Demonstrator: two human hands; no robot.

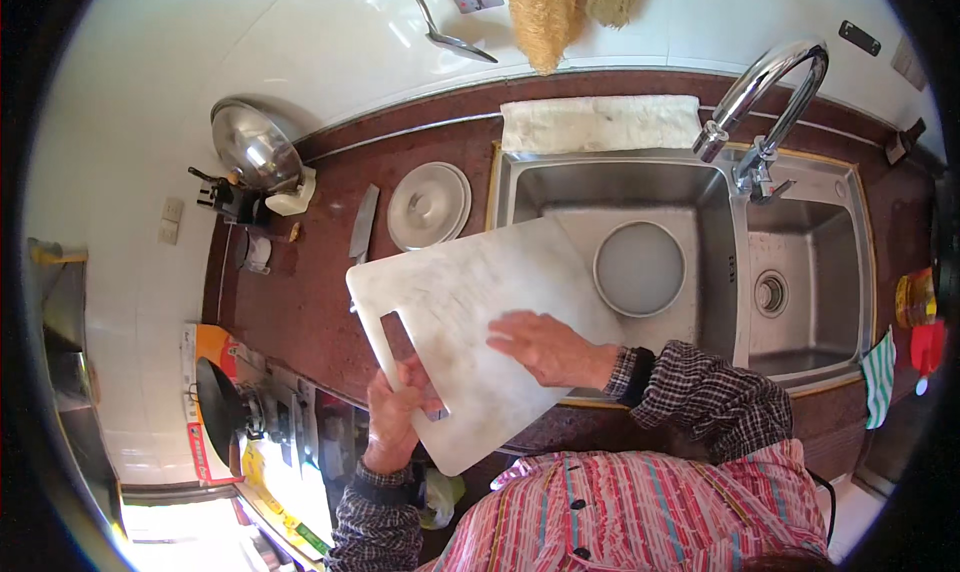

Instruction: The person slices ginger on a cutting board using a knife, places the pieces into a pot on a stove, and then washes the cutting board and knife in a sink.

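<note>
A white cutting board (517, 272) with a slot handle slants over the left part of the large sink basin (709, 272) and the counter edge. My left hand (397, 410) grips the board by its handle, fingers passing through the slot. Over the middle of the board is my right hand (547, 347), slightly blurred, its fingers extended; whether it touches the surface I cannot tell. A round metal pan or basin (640, 269), holding what looks like water, sits in the sink just past the board's right edge.
A knife (364, 223) lies by stacked metal plates or lids (429, 206) on the dark red counter (300, 302). A chrome faucet (772, 114) arches behind the sink divider. A cloth (600, 124) lies along the back rim. A metal bowl (255, 144) leans at the back left.
</note>
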